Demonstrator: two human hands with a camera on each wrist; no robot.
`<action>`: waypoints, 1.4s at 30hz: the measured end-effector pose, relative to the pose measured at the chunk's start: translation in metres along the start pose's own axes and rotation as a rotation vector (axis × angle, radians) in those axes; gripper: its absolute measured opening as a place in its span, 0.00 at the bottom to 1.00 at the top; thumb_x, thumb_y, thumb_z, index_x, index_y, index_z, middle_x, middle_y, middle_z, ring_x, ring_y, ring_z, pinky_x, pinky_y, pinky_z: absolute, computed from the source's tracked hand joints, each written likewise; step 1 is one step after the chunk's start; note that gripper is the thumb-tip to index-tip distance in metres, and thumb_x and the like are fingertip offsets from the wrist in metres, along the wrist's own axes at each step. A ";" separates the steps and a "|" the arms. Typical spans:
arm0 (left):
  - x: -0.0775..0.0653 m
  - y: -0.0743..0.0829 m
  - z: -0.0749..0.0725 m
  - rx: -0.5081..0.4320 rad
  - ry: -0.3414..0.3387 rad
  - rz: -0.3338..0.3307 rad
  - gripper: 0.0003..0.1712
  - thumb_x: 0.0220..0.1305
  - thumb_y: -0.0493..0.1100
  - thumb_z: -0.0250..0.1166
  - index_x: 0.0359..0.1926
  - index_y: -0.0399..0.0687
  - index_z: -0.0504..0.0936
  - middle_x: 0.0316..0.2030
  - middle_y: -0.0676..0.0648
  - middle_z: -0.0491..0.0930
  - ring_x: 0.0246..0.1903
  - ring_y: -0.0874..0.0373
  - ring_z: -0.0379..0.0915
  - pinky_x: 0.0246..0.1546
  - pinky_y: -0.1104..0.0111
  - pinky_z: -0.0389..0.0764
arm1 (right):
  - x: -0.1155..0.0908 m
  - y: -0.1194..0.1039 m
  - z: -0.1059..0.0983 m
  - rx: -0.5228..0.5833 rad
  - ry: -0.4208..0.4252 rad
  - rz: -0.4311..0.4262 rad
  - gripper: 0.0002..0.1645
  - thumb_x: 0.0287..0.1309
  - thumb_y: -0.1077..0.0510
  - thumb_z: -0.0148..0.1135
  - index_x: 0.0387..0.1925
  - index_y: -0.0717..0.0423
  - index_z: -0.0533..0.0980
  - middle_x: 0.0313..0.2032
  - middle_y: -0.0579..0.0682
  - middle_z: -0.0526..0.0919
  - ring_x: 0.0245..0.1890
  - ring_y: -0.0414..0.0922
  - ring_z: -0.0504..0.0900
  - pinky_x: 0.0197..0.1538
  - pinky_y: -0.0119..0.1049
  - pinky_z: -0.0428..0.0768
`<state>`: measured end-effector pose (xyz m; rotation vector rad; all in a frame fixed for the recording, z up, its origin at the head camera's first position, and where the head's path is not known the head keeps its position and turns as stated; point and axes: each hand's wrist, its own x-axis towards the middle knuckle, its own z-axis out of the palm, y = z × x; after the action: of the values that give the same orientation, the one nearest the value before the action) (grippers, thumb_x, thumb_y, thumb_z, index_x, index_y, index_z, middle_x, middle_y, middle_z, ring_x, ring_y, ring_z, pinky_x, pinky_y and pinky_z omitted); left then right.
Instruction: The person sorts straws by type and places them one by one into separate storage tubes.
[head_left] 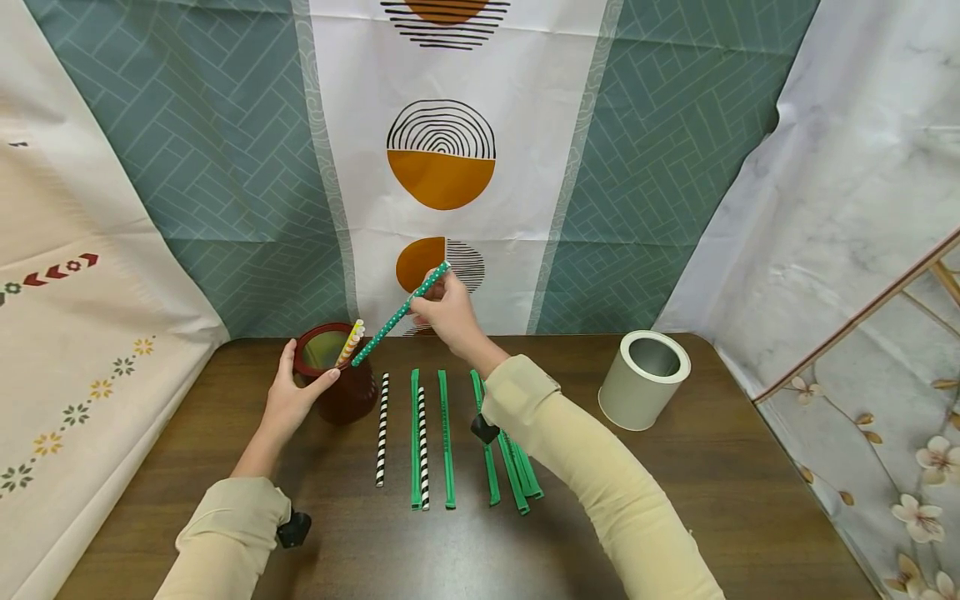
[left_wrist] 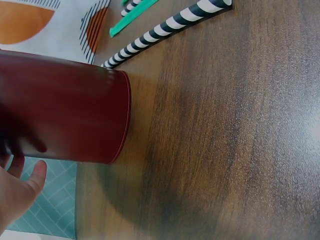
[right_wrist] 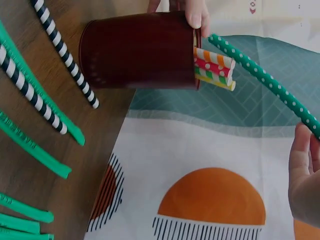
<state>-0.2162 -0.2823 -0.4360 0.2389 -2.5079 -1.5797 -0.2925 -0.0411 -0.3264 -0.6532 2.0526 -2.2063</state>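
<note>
My left hand (head_left: 289, 402) grips a dark red cylindrical cup (head_left: 348, 398) near its rim, with the thumb at the front and fingers on the far left side. Several patterned paper straws (right_wrist: 215, 67), striped and dotted in orange, pink, green and yellow, lean inside the cup and stick out past the rim. Between thumb and fingers, my right hand (head_left: 450, 317) pinches a green paper straw with white dots (head_left: 397, 317) near its upper end. That straw slants down to the left, its lower tip close to the cup's rim beside my left thumb.
On the brown table (head_left: 555, 542), black-and-white striped straws (head_left: 382, 429) and several green wrapped straws (head_left: 447, 442) lie in a loose row right of the cup. A pale cylindrical can (head_left: 637, 392) with an open top stands at the right. Patterned cloth (head_left: 247, 167) hangs behind the table.
</note>
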 end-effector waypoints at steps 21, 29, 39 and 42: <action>0.002 0.000 -0.001 0.013 -0.006 -0.018 0.54 0.54 0.59 0.58 0.68 0.57 0.30 0.69 0.48 0.33 0.67 0.44 0.30 0.59 0.40 0.45 | 0.014 0.013 0.026 -0.209 0.074 -0.065 0.10 0.47 0.69 0.54 0.33 0.59 0.65 0.26 0.54 0.73 0.21 0.39 0.74 0.27 0.25 0.74; 0.003 -0.003 0.000 0.016 -0.002 -0.009 0.54 0.54 0.58 0.59 0.68 0.57 0.30 0.69 0.48 0.33 0.67 0.45 0.30 0.60 0.41 0.44 | 0.016 0.021 0.034 -0.313 0.104 -0.008 0.10 0.46 0.66 0.56 0.32 0.57 0.66 0.30 0.56 0.79 0.27 0.41 0.77 0.28 0.24 0.73; 0.002 -0.002 0.000 0.017 -0.005 -0.019 0.54 0.54 0.59 0.59 0.68 0.57 0.30 0.69 0.48 0.33 0.67 0.45 0.30 0.60 0.41 0.43 | 0.013 0.037 0.046 -0.330 0.073 0.055 0.08 0.50 0.63 0.58 0.31 0.56 0.67 0.30 0.54 0.79 0.28 0.41 0.75 0.27 0.25 0.70; 0.002 -0.002 0.000 0.015 -0.008 -0.021 0.54 0.54 0.59 0.59 0.68 0.57 0.30 0.69 0.48 0.33 0.67 0.45 0.30 0.60 0.40 0.44 | 0.011 0.042 0.047 -0.313 0.046 0.052 0.07 0.51 0.63 0.58 0.31 0.58 0.68 0.32 0.57 0.80 0.30 0.44 0.77 0.27 0.25 0.71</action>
<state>-0.2180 -0.2838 -0.4378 0.2620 -2.5323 -1.5723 -0.2966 -0.0939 -0.3629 -0.5660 2.4349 -1.9067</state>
